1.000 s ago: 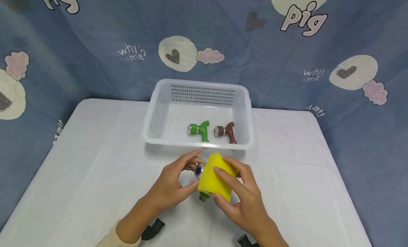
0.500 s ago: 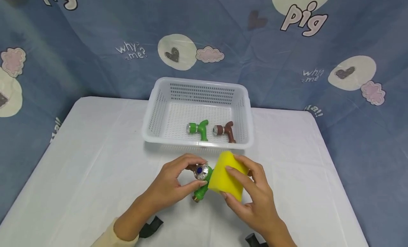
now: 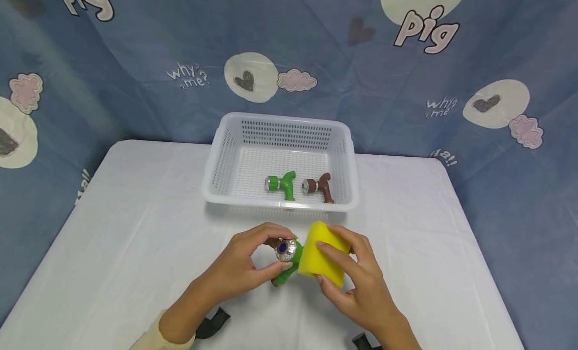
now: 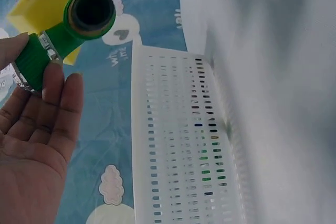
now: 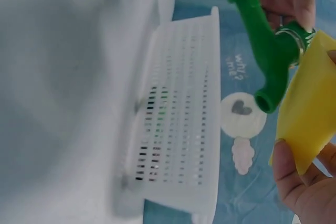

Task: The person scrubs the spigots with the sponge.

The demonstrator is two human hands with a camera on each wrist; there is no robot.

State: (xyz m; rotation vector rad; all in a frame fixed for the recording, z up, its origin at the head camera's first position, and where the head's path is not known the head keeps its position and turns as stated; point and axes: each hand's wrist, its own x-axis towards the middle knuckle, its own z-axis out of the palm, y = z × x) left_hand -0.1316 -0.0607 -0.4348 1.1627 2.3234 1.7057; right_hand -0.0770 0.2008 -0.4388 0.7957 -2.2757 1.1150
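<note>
In the head view my left hand (image 3: 241, 259) pinches the knob end of a green tap (image 3: 286, 276), whose silver cap with a dark blue centre faces up toward me. The right wrist view shows the tap's spout and its brass threaded end. My right hand (image 3: 356, 280) holds a bent yellow sponge (image 3: 322, 254) between thumb and fingers, right beside the tap. The sponge covers part of the tap in the head view; whether they touch is hard to tell. Thumb and fingers of the left hand sit around the knob in the left wrist view.
Behind the hands stands a white perforated basket (image 3: 280, 203). Inside lie another green tap (image 3: 284, 183) and a brown tap (image 3: 319, 186). A white cloth (image 3: 135, 229) covers the table, with a patterned blue curtain (image 3: 316, 34) behind. Black straps (image 3: 213, 324) hang near the wrists.
The right hand has moved the sponge rightward off the green tap, uncovering its knob and body. The left hand still pinches the tap, now turned so its cap faces up. The basket's taps stay put.
</note>
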